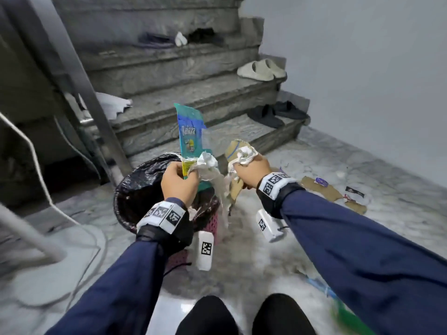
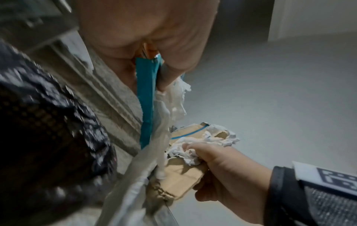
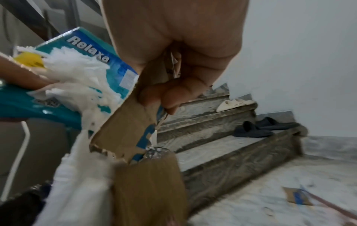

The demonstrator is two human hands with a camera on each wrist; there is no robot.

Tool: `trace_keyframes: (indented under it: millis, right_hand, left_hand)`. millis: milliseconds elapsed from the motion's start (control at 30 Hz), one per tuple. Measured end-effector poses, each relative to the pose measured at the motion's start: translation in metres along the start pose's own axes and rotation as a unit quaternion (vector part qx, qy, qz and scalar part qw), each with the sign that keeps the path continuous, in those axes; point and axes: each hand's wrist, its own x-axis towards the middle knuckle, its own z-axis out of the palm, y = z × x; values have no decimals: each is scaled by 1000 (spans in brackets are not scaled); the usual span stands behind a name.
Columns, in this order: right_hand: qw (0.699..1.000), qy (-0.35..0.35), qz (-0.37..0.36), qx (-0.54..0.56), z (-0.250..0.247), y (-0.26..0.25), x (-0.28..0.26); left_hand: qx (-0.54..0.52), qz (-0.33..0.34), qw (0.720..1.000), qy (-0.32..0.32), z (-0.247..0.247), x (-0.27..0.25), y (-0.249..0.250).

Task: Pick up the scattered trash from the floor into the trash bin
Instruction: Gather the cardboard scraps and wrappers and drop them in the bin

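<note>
My left hand (image 1: 180, 178) grips a teal "Relaxa" wrapper (image 1: 189, 131) and crumpled white tissue (image 1: 206, 163) above the trash bin (image 1: 135, 189), a pink basket lined with a black bag. The right hand (image 1: 249, 171) holds torn brown cardboard (image 1: 233, 147) and a wad of white tissue (image 1: 245, 153) just right of the bin's rim. A long white strip (image 1: 226, 199) hangs between both hands. In the left wrist view the wrapper (image 2: 146, 100) runs down from my fist, and the right hand (image 2: 222, 166) clutches cardboard (image 2: 181, 178). The right wrist view shows the cardboard (image 3: 127, 133) and wrapper (image 3: 96, 61) close together.
More cardboard scraps (image 1: 321, 189) and small wrappers (image 1: 354, 192) lie on the marble floor at right. Stairs (image 1: 193, 97) rise ahead with beige slippers (image 1: 261, 70) and dark slippers (image 1: 278, 113). A white cable (image 1: 36, 165) and fan base (image 1: 48, 267) sit at left. My knees (image 1: 242, 315) are below.
</note>
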Motion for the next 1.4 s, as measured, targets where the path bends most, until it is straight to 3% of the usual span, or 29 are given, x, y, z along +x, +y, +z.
trace_keyframes:
  millis: [100, 200, 367, 467, 567, 667, 767, 900, 1033, 1100, 1200, 1300, 1400]
  right_hand:
    - [998, -13, -56, 24, 30, -44, -1]
    - [994, -60, -83, 27, 64, -74, 0]
    - [980, -198, -31, -15, 97, -81, 1]
    - [976, -209, -38, -54, 95, -65, 3]
    - [985, -162, -45, -42, 80, -37, 6]
    - [993, -116, -26, -23, 60, 3, 9]
    - [993, -104, 32, -34, 46, 59, 8]
    - [984, -119, 111, -73, 37, 143, -4]
    - [960, -153, 193, -134, 32, 226, -32]
    - [940, -165, 256, -152, 35, 267, -50]
    - [899, -186, 353, -180, 43, 320, -74]
    - [869, -188, 415, -193, 51, 362, -91]
    - [850, -186, 457, -181, 58, 394, -94]
  left_hand:
    - [13, -12, 998, 56, -43, 17, -8]
    - [63, -26, 996, 59, -72, 28, -20]
    - [168, -77, 981, -60, -85, 31, -49]
    - [215, -82, 965, -122, -78, 25, -64]
    - [227, -38, 965, -124, -60, 12, -64]
    - [190, 66, 972, -121, -35, -16, -52]
    - [147, 127, 958, -210, -3, -53, -50]
    - [188, 64, 892, -406, 44, -89, -83]
    - [291, -58, 816, -496, 84, -99, -148]
    - [336, -106, 778, -519, 101, -101, -182]
    - [429, -128, 730, -516, 130, -101, -240]
    - [483, -154, 685, -523, 144, -99, -240]
    - [501, -158, 659, -539, 164, -98, -249]
